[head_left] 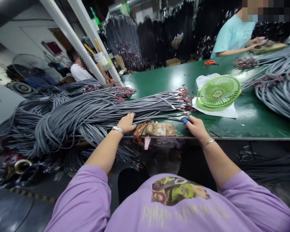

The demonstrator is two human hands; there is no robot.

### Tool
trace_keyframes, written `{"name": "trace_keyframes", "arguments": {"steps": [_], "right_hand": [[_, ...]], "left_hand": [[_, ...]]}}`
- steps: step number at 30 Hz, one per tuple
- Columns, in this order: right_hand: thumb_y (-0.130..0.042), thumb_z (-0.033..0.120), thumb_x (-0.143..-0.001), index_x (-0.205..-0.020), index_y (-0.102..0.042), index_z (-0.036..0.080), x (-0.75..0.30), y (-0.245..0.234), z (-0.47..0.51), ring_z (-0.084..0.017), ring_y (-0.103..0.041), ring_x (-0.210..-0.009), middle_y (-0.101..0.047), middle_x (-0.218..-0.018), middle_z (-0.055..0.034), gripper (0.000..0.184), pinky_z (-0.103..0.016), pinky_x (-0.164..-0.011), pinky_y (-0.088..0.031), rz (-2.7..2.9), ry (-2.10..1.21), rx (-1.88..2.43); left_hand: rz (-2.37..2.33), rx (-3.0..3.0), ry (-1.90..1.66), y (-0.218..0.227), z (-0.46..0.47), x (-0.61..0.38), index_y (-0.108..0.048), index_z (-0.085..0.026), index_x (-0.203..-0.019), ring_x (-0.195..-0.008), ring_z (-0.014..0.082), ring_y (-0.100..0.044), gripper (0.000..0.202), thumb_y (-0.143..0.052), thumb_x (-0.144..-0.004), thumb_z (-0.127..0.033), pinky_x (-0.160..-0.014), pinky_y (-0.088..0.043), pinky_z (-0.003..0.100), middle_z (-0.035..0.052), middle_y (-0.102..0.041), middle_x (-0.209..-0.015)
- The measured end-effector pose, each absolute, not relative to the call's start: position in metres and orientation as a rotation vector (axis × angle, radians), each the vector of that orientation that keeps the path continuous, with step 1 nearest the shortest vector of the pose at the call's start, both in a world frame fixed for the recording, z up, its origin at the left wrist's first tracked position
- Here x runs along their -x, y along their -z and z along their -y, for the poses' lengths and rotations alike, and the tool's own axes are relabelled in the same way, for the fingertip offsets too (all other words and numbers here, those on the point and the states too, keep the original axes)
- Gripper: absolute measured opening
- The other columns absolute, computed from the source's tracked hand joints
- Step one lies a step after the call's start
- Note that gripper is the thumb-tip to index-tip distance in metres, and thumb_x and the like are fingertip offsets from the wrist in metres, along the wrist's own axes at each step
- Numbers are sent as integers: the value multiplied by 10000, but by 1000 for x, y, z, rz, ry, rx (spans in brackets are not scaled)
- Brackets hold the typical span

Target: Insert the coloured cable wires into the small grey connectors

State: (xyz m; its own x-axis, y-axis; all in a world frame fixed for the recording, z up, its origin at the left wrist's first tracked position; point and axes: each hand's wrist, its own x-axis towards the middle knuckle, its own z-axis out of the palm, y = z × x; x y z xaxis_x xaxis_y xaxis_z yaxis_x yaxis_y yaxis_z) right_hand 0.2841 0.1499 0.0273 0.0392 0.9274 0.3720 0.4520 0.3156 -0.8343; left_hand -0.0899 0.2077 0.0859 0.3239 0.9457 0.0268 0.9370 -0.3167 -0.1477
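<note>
My right hand (196, 128) pinches the end of a dark thin cable (169, 118) above the table's front edge. Blue tape is wrapped round one of its fingers. My left hand (127, 123) is closed on the same cable further left, beside the big grey cable bundle (106, 111). The cable runs nearly straight between both hands. Just below it lies a worn wooden block (160, 129) wrapped in clear tape, with orange and dark wires at its left end. The bundle's stripped ends (183, 98), with red and dark wires and white sleeves, point right.
A green fan (218, 92) stands on white paper on the green table (157, 77). Orange-handled scissors (210, 62) lie farther back. More grey cables (282, 93) are heaped at the right. A co-worker in light blue (234, 35) sits across; a white post (96, 42) rises at the left.
</note>
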Motion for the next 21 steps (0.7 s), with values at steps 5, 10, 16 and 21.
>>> {"name": "trace_keyframes", "arguments": {"steps": [5, 10, 16, 21], "right_hand": [[-552, 404, -789, -755, -688, 168, -283, -29, -150, -172, -526, -655, -643, -689, -35, 275, -293, -649, -397, 1557, -586, 1291], [-582, 377, -795, -646, -625, 188, -282, -28, -153, -149, -453, -626, -556, -614, 4, 244, -265, -627, -353, 1502, -627, 1215], [-571, 341, -821, -651, -601, 162, -282, -28, -154, -131, -436, -617, -544, -619, 4, 249, -253, -625, -346, 1555, -583, 1276], [-545, 334, -834, -675, -609, 159, -282, -28, -152, -133, -453, -611, -566, -628, -5, 246, -246, -599, -349, 1570, -547, 1288]], "left_hand": [[1694, 2497, -222, -91, -213, 86, -465, -88, -1249, -1077, 303, -629, 558, -544, -718, -239, -929, -458, 363, 186, -645, -1149], [1705, 2415, -487, -100, -224, 74, -481, -97, -1225, -912, 327, -694, 519, -476, -765, -339, -781, -491, 380, 172, -721, -947], [1621, 2354, -640, -108, -232, 65, -639, -193, -1087, -983, 320, -675, 423, -483, -726, -349, -741, -475, 347, 137, -733, -988], [1752, 2285, -311, -122, -224, 82, -646, -202, -1116, -938, 318, -672, 429, -453, -776, -379, -717, -457, 339, 126, -734, -966]]}}
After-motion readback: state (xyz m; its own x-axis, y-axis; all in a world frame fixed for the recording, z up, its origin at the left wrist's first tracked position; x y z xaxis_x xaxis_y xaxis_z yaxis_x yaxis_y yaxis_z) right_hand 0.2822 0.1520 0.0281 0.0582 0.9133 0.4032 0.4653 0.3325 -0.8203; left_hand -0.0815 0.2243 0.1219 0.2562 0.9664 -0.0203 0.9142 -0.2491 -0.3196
